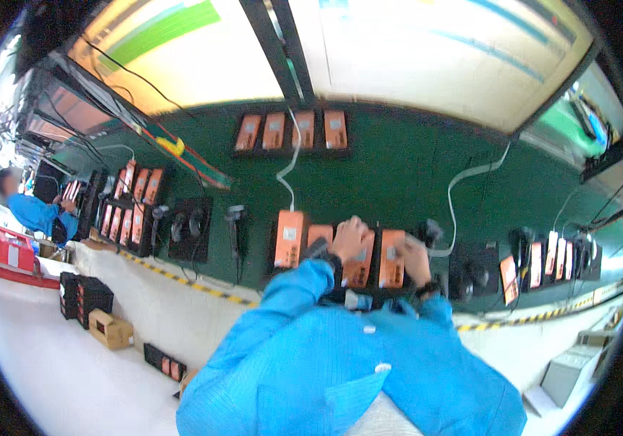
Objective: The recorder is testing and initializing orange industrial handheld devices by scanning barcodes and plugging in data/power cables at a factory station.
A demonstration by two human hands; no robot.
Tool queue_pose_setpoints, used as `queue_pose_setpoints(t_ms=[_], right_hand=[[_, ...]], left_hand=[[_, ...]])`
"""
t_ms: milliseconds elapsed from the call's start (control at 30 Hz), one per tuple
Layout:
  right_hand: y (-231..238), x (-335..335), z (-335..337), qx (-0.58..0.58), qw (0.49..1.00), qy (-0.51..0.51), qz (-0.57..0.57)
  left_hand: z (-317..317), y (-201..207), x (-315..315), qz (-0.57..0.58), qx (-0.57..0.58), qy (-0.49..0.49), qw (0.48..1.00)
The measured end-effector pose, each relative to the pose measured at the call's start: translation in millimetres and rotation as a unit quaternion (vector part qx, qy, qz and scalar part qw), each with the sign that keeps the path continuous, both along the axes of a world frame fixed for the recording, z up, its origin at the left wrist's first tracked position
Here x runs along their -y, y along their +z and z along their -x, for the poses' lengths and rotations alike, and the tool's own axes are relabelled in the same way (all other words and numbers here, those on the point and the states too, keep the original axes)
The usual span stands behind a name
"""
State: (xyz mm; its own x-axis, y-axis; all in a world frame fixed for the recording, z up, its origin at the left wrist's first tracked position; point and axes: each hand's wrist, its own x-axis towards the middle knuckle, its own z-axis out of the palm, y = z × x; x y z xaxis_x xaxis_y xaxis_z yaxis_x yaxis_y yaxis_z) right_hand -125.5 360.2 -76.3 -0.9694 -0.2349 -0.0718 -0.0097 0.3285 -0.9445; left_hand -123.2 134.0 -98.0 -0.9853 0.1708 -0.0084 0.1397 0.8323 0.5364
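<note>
Front row: four flat orange boxes side by side on the green counter [391, 182]. From the left, these are the first box [290, 247], the second box [318, 235], the third box [357, 272] and the fourth box [392, 272].

Left grip [351, 240]: one bare hand, fingers bent, over the upper part of the third box. Whether it has hold of anything cannot be told.

Right grip [415, 259]: one bare hand at the right side of the fourth box, fingers partly bent. How far it is closed, and on what, cannot be told.

White cables at this station: two. The left cable [281, 176] runs to the top of the first box; the right cable [451, 196] curves down beside the right grip.

Rear row: four orange boxes [335, 131] in one black tray [290, 152], well apart from the front row.

Left group: seven orange boxes, three behind [154, 187] and four in front [126, 227]. One black handheld device [234, 225] stands between this group and the front row.

Right group: at least four boxes [535, 266]; blur prevents an exact count.

Floor: one cardboard carton [111, 331].

Far left: one co-worker [35, 214] in blue.
</note>
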Motion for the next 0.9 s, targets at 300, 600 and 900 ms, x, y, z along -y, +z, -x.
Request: queue_pose_setpoints(t_ms=[300,600,900], right_hand=[[49,64,-3,0.013,0.993,0.118,0.014],[48,63,-2,0.007,0.983,0.180,-0.041],[24,69,-4,0.009,0.985,0.166,-0.054]], left_hand=[[-54,44,12,-0.401,0.152,0.076,0.900],[-60,47,8,-0.420,0.126,0.104,0.893],[-63,39,11,-0.445,0.042,0.126,0.886]])
